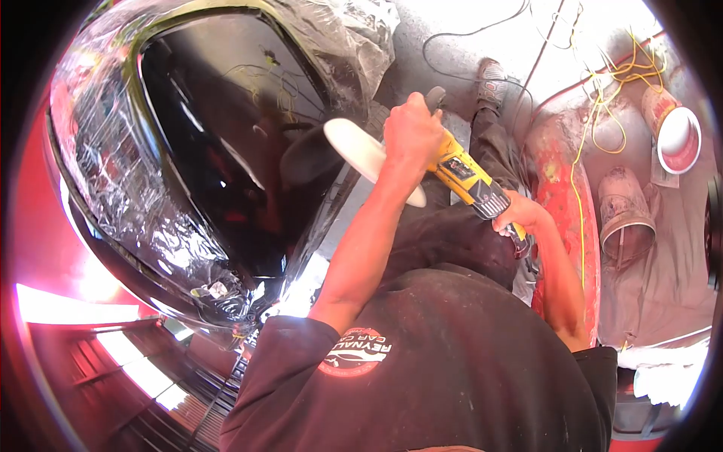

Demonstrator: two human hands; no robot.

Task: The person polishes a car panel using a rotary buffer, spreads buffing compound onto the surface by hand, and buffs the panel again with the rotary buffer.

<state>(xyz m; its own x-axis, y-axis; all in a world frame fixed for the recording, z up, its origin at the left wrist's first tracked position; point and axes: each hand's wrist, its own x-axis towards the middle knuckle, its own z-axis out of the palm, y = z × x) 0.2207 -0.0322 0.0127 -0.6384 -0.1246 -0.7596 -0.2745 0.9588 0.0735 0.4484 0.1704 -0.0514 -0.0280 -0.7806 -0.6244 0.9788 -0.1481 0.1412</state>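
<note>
My left hand (pixel 414 132) is wrapped round the black front handle of a yellow and black polisher (pixel 461 175). Farther back, my right hand (pixel 521 212) grips the rear of its body. A white round pad (pixel 365 154) sits on the polisher's front end, tilted, its left edge close to a glossy black car panel (pixel 218 113). I cannot tell whether pad and panel touch. Clear plastic sheeting (pixel 105 166) covers the bodywork around that panel.
A yellow cord (pixel 576 184) runs along a worn red surface (pixel 553 158) to my right and tangles on the floor. Beyond it are two dusty bucket-like containers, one with a white inside (pixel 678 139), the other lower (pixel 626 226). My shoe (pixel 491 83) stands near dark cables.
</note>
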